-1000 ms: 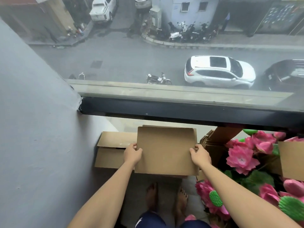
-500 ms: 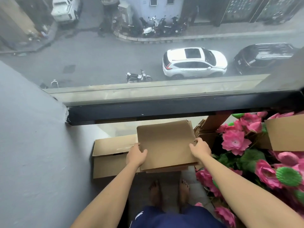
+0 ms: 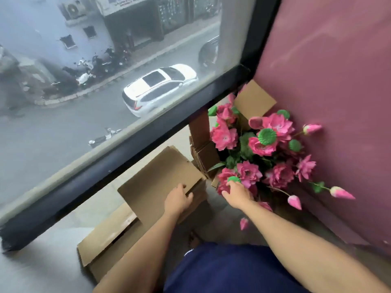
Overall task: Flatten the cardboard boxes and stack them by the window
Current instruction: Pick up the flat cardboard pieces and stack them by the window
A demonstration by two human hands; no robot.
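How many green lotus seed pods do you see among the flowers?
5: one at the bunch's window-side edge, one on top, a big central one, one to its right, one at the right hand. Petals may hide more.
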